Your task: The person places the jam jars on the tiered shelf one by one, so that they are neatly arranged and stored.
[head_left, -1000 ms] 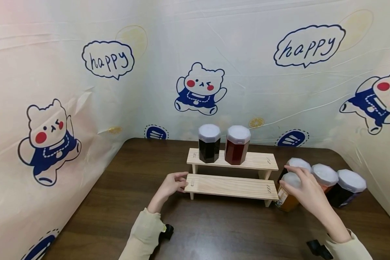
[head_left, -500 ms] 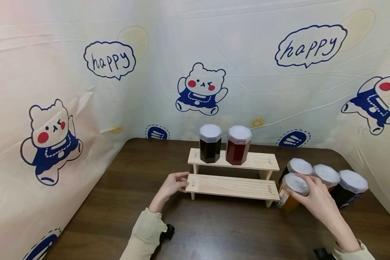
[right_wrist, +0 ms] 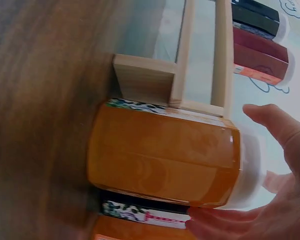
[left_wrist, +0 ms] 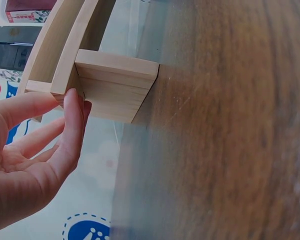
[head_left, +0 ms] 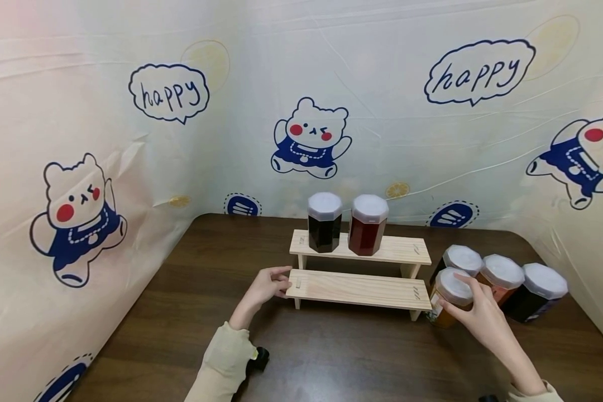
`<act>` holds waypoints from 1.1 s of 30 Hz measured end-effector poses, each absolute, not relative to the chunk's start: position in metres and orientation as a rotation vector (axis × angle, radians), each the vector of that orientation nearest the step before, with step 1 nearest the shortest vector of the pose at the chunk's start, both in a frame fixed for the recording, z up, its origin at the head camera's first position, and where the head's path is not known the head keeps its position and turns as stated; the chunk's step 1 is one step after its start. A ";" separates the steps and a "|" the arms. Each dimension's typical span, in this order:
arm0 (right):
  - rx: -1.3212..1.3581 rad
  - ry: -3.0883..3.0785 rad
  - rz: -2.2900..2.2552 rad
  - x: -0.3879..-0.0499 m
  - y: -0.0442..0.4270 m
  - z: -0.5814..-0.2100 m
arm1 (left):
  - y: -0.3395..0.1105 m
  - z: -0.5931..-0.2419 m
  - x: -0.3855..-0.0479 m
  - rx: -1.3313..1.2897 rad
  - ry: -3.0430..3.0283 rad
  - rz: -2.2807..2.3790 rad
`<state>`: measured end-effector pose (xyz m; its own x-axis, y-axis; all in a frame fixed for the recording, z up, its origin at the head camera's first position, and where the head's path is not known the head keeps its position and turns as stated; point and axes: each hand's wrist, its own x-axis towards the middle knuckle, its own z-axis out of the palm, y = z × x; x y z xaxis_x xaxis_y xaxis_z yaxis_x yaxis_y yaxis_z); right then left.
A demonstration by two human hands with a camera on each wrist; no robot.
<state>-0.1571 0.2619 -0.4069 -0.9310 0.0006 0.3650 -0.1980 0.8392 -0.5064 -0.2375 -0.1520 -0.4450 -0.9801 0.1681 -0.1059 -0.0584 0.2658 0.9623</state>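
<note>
A two-tier wooden shelf (head_left: 364, 288) stands on the table. At its left end, my left hand (head_left: 265, 288) pinches the end of the lower board, thumb and fingertips against the wood in the left wrist view. My right hand (head_left: 482, 312) is spread around the white lid (head_left: 453, 286) of an amber jar (right_wrist: 165, 155) standing by the shelf's right end. In the right wrist view the thumb (right_wrist: 270, 117) is apart from the lid, and the other fingers reach down the far side. A dark jar (head_left: 324, 234) and a red jar (head_left: 365, 235) sit on the upper board.
Behind and right of the amber jar stand a dark jar (head_left: 462, 258), an orange-red jar (head_left: 502, 272) and another dark jar (head_left: 532, 298), close together. A printed cloth (head_left: 221, 151) hangs behind the brown table (head_left: 331, 352).
My right hand has come down around the amber jar's lid, then shifted slightly with its fingers still spread. The left hand stays at the shelf's end.
</note>
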 end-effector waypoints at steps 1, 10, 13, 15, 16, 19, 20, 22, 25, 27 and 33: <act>0.148 -2.657 0.805 -0.157 0.262 -0.408 | -0.152 -0.444 -0.237 0.108 2.344 1.798; 0.120 -2.533 0.949 -0.162 0.261 -0.424 | -0.152 -0.447 -0.238 0.118 2.348 1.797; 0.100 -2.488 0.960 -0.163 0.260 -0.428 | -0.152 -0.447 -0.238 0.118 2.350 1.797; 0.095 -2.464 0.959 -0.164 0.260 -0.430 | -0.152 -0.447 -0.239 0.112 2.354 1.796; 0.095 -2.454 0.957 -0.164 0.260 -0.431 | -0.152 -0.447 -0.239 0.112 2.358 1.793; 0.092 -2.435 0.945 -0.164 0.259 -0.432 | -0.152 -0.447 -0.239 0.097 2.356 1.793; 0.091 -2.431 0.942 -0.164 0.259 -0.432 | -0.152 -0.447 -0.239 0.098 2.357 1.791; 0.086 -2.428 0.938 -0.164 0.259 -0.432 | -0.151 -0.446 -0.238 0.096 2.354 1.791; 0.065 -2.420 0.936 -0.164 0.259 -0.432 | -0.151 -0.445 -0.238 0.101 2.347 1.798; 0.042 -2.412 0.936 -0.164 0.258 -0.433 | -0.151 -0.445 -0.238 0.105 2.340 1.804; -0.011 -2.373 0.926 -0.165 0.257 -0.434 | -0.151 -0.446 -0.239 0.101 2.339 1.803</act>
<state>-0.1655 0.2574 -0.4337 -0.8283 0.2108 0.5191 -0.1965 0.7583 -0.6215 -0.2388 -0.1513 -0.4462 -0.9804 0.1667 -0.1052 -0.0593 0.2594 0.9639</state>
